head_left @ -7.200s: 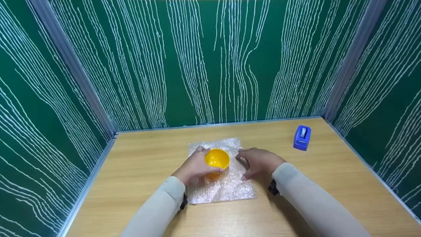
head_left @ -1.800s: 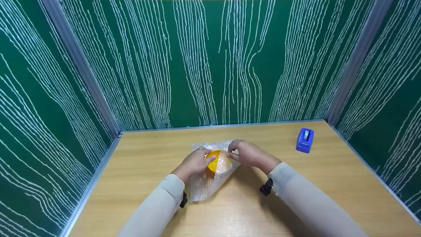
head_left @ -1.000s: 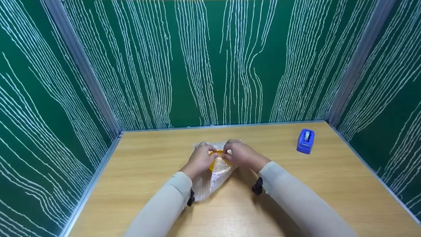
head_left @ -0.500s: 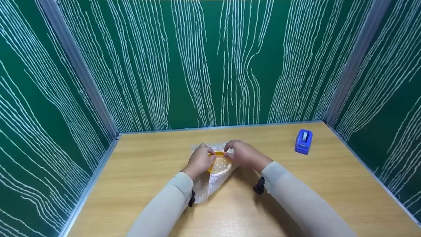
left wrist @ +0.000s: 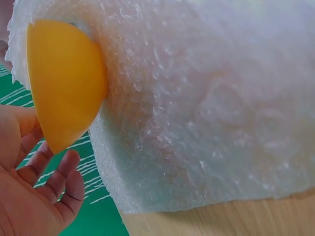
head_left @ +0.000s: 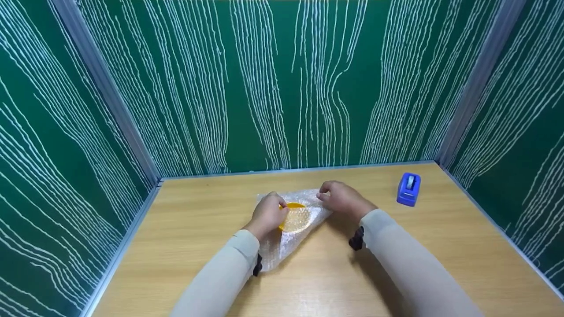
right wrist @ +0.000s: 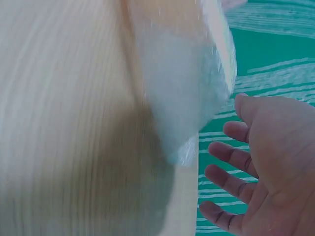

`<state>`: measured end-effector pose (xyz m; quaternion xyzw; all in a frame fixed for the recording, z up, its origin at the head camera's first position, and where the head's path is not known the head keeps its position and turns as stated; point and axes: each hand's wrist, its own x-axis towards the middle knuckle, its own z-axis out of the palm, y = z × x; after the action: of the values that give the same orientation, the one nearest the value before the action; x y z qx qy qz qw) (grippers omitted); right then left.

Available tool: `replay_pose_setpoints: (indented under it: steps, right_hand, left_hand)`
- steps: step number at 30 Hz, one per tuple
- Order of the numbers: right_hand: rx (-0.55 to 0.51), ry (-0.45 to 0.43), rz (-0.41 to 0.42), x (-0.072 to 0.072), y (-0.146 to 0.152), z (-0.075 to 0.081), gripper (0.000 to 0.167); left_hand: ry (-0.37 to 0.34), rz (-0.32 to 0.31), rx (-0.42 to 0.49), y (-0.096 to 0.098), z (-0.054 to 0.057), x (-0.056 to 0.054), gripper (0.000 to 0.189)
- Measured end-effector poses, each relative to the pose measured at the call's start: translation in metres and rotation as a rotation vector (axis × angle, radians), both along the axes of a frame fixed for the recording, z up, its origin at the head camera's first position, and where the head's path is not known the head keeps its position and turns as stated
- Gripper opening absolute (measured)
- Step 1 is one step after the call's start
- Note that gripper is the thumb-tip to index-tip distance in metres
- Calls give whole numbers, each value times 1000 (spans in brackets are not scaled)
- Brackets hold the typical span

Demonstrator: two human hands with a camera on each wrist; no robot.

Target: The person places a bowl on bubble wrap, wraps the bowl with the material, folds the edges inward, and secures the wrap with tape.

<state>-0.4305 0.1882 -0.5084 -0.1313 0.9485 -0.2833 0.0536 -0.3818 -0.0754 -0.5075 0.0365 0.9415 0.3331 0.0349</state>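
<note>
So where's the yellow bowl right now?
Head view, below image centre: the yellow bowl is on the bubble wrap, partly under its folded flap, with the left hand at the bowl's left side.

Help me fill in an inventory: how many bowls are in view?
1: the bowl, on the wrap and partly covered by it, held by the left hand. No other shows, though the wrap obscures the bowl's inside.

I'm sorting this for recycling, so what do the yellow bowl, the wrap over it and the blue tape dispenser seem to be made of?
Yellow bowl: probably smooth, semi-gloss plastic, going by its even colour and soft sheen.
Bubble wrap: clear plastic film, by its glinting raised bubbles.
Blue tape dispenser: likely moulded plastic, from its uniform colour; finish too small to tell.
</note>
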Motion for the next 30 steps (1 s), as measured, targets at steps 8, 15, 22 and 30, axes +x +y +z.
replay_pose_setpoints:
  steps: [8, 15, 22, 30]
  right_hand:
    - [33, -84, -32, -13, 11, -10, 43]
    - [62, -39, -3, -19, 13, -17, 42]
    - [102, 31, 48, -21, 10, -23, 46]
    - [130, -78, -2, -24, 5, -26, 52]
  left_hand:
    - [-36, 55, 15, 2, 1, 0, 16]
    - [25, 25, -27, 1, 3, 1, 12]
    - [16, 23, -45, -1, -1, -2, 13]
    - [-45, 64, 18, 2, 3, 2, 16]
